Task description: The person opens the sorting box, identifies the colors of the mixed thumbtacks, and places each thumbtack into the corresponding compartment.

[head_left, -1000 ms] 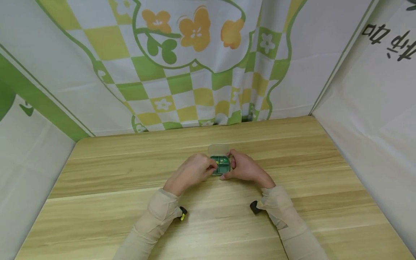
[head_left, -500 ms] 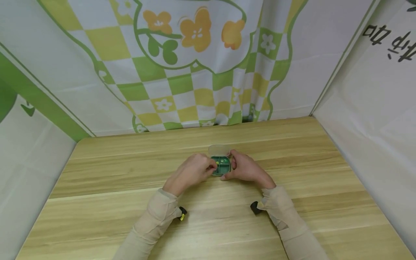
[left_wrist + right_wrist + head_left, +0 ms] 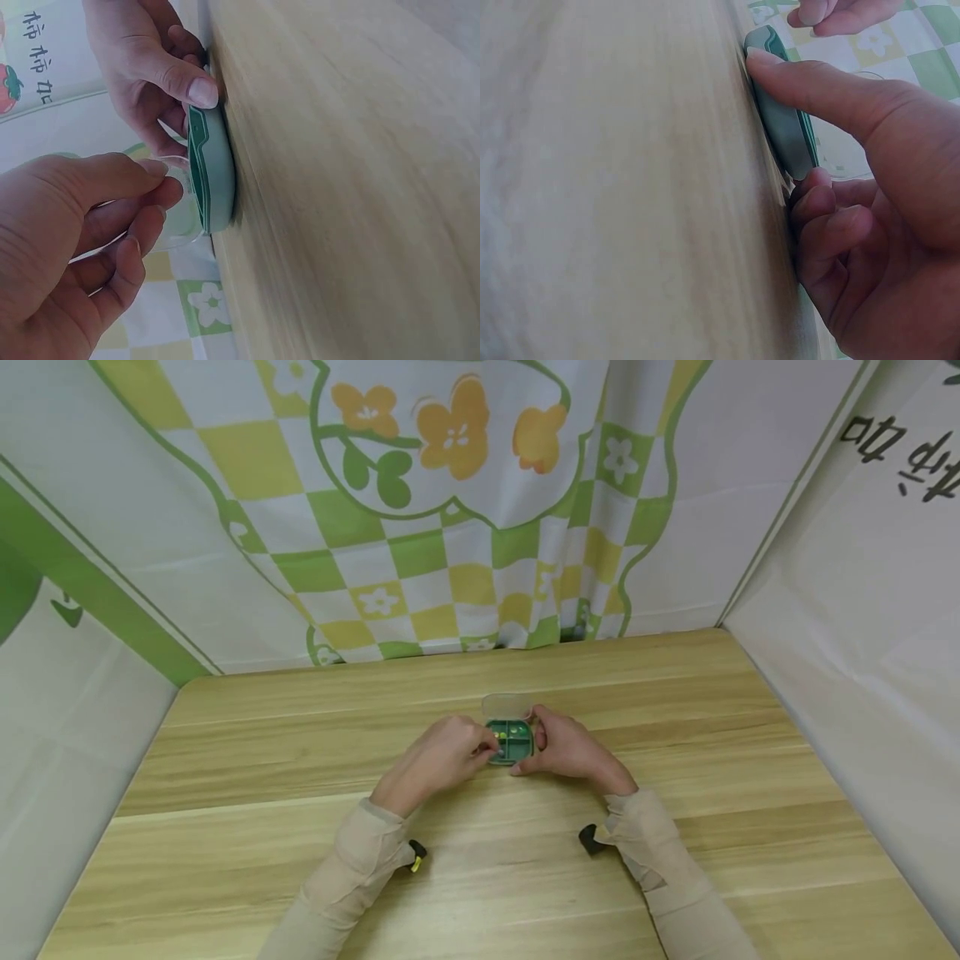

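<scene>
A green pill box (image 3: 519, 750) with divided compartments stands on the table, its clear lid (image 3: 506, 705) raised at the back. Small yellowish pills (image 3: 502, 736) lie in the far compartments. My right hand (image 3: 564, 745) grips the box from the right; in the right wrist view the thumb (image 3: 791, 79) presses its front wall, with fingers curled at the other end. My left hand (image 3: 442, 756) is over the box's left side. In the left wrist view, its thumb and forefinger (image 3: 142, 176) come together beside the rim; I cannot tell whether a pill is between them.
The wood-grain table (image 3: 300, 852) extends around the box on all sides. A checked, flowered curtain (image 3: 420, 556) hangs behind its far edge, with white fabric walls (image 3: 862, 610) at both sides. Black straps or mounts (image 3: 590, 839) stick out at the wrists.
My left hand has drawn back slightly to the left, showing more of the left compartments. The right hand and the pill box stay in place.
</scene>
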Available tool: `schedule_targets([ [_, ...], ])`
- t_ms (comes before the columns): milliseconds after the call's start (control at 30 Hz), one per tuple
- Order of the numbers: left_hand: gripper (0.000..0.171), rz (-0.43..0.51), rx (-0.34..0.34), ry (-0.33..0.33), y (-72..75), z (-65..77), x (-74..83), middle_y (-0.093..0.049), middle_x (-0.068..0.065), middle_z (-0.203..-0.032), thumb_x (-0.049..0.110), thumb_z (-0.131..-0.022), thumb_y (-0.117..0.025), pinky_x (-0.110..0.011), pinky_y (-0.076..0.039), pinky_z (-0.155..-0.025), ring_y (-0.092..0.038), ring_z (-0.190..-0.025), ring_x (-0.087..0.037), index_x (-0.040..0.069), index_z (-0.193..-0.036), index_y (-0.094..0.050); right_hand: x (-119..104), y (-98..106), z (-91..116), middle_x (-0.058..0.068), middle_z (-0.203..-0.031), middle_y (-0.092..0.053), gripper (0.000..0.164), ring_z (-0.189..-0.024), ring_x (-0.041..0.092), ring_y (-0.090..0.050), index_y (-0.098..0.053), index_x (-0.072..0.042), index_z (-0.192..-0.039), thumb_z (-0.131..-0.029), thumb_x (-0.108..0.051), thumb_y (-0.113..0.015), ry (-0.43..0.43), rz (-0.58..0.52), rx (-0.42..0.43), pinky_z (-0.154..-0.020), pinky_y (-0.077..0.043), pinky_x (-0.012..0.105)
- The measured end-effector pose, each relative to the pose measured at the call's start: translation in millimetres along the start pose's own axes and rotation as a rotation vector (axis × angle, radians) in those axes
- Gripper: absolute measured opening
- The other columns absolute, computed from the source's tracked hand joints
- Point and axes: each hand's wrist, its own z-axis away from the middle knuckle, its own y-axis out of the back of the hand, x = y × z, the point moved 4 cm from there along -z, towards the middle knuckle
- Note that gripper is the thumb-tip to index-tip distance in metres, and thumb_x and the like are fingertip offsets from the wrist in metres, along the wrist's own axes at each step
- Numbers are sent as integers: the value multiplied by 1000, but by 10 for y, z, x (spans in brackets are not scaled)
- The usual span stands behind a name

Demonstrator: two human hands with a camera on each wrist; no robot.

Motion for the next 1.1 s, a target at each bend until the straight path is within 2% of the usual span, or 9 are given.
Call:
schedule_targets([
  [267, 9, -2, -12, 34, 24, 105, -52, -79, 1, -92, 10, -96, -74, -29, -59, -77, -69, -83, -10, 11, -96, -82, 9, 10, -7, 2, -79, -55, 67, -66, 15, -48, -55, -7, -126, -77, -32, -94, 7, 15, -2, -61, -40, 29],
  [600, 16, -37, -51, 121, 150, 386, -297, -81, -4, -99, 8, -94, -69, -36, -62, -84, -75, -91, -17, 8, -103, -81, 10, 4, -11, 1, -79, -53, 69, -68, 15, -48, -55, -6, -127, -76, -31, -95, 17, 27, 4, -62, -40, 29],
  [800, 12, -19, -45, 155, 180, 547, -490, -81, -1, -97, 9, -95, -71, -36, -61, -81, -72, -86, -12, 10, -101, -82, -15, 30, 4, 2, -80, -53, 71, -69, 16, -48, -55, -5, -128, -76, -32, -95, 25, 37, 9, -64, -40, 30],
  [1000, 10, 16, -81, 194, 163, 698, -619, -81, -1, -101, 12, -97, -73, -39, -61, -88, -69, -86, -10, 12, -101, -82, -6, 24, -4, 1, -80, -53, 70, -69, 16, -47, -55, -5, -128, -77, -31, -95, 22, 27, 7, -64, -40, 30],
  [1100, 8, 35, -93, 212, 150, 779, -664, -81, -2, -99, 12, -96, -75, -36, -60, -86, -68, -85, -11, 11, -100, -82, 0, 4, -3, 1, -79, -52, 68, -68, 15, -47, -55, -6, -127, -77, -31, -94, 19, 10, -2, -63, -40, 30],
])
